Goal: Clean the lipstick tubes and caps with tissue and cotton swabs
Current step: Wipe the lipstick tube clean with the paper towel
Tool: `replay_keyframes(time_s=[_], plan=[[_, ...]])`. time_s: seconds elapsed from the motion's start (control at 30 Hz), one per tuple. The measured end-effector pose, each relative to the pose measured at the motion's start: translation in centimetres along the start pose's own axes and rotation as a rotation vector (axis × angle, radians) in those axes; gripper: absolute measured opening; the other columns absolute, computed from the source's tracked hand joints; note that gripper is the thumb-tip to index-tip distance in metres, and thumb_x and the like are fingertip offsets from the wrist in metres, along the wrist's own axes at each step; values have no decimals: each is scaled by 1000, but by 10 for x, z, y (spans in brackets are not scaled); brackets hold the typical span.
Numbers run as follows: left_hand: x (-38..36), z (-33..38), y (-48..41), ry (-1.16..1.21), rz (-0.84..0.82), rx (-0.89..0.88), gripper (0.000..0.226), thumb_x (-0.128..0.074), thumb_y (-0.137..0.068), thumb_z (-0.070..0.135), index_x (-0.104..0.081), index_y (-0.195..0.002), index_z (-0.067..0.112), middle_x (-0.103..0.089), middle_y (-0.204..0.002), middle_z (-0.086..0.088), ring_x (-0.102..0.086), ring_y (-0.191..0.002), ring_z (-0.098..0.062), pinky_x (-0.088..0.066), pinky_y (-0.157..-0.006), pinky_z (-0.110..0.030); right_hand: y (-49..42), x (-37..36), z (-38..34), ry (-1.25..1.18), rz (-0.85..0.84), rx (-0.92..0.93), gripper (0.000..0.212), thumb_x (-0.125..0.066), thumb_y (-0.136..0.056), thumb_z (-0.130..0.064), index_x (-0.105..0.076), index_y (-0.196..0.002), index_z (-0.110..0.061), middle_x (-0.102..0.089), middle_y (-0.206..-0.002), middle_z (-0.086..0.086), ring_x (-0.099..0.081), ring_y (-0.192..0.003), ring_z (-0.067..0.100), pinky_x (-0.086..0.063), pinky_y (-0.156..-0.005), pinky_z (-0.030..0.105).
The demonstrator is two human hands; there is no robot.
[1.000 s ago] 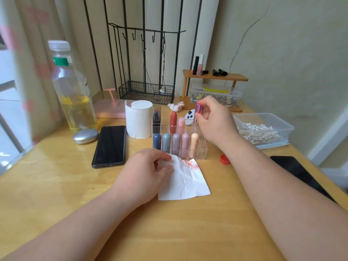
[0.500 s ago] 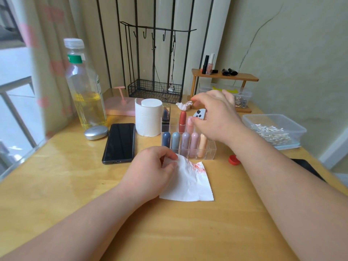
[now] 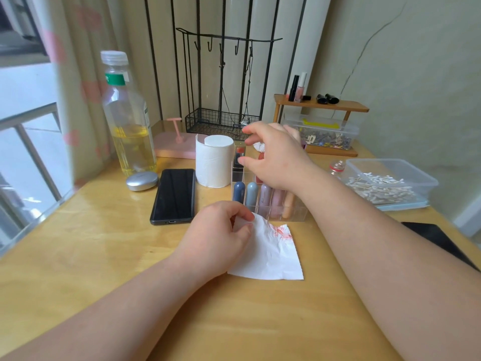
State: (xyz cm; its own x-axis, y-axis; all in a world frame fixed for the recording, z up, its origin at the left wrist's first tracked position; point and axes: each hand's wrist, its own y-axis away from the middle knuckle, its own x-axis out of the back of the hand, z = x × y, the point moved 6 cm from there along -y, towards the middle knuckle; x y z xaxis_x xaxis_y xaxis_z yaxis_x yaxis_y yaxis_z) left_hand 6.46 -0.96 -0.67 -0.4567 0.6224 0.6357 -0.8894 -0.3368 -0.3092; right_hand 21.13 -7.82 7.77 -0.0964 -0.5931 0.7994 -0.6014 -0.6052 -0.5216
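Now right hand [image 3: 276,157] spread open, empty, above lipstick organizer [image 3: 294,214]; left hand [image 3: 216,238] pinching tissue [image 3: 273,254].

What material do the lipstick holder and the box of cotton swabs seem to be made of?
The lipstick holder looks like clear, glossy hard plastic, perhaps acrylic: the tubes show through its straight walls. The box of cotton swabs looks like thinner, slightly cloudy plastic with a bluish rim; the swabs inside show through its wall.
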Motion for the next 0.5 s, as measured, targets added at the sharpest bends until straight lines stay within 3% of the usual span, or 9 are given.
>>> replay_keyframes(time_s=[0.1,0.2,0.3,0.4,0.5], plan=[[1,0,0,6,2,4,14,-65,-87,20,-74,-93,29,-68,-88,16,-56,-73,9,-39,-65,-3,-6,-8,-6,-31,-39,-29,49,-69,-87,-34,-54,-134,-34,-64,-115,-11,-49,-118,13,-24,-115,43],[2,0,0,8,-7,-3,13,-66,-88,22,-73,-95,30,-68,-86,16,-56,-70,6,-40,-63,-5,-10,-17,0,-155,-60,-97,39,-68,-88,-29,-60,-125,-36,-66,-107,-11,-55,-101,13,-45,-100,43],[3,1,0,6,-32,-14,13,-67,-88,24,-74,-97,31,-68,-87,16,-57,-69,4,-39,-63,-5,-11,-18,7,-337,-36,-144,37,-73,-86,-23,-63,-121,-33,-67,-107,-7,-60,-100,12,-45,-89,26],[3,1,1,3,-53,-18,13,-67,-89,25,-74,-99,32,-68,-89,17,-57,-72,6,-40,-65,-5,-14,-3,8,-459,45,-142,38,-73,-87,-16,-63,-122,-29,-67,-107,-5,-58,-83,-2,-41,-69,6],[2,0,2,8,-60,-3,12,-67,-90,27,-75,-98,31,-69,-87,15,-58,-77,2,-42,-65,-6,-18,12,7,-506,89,-130,39,-72,-87,-14,-60,-121,-30,-67,-107,-3,-64,-87,7,-52,-66,9]])
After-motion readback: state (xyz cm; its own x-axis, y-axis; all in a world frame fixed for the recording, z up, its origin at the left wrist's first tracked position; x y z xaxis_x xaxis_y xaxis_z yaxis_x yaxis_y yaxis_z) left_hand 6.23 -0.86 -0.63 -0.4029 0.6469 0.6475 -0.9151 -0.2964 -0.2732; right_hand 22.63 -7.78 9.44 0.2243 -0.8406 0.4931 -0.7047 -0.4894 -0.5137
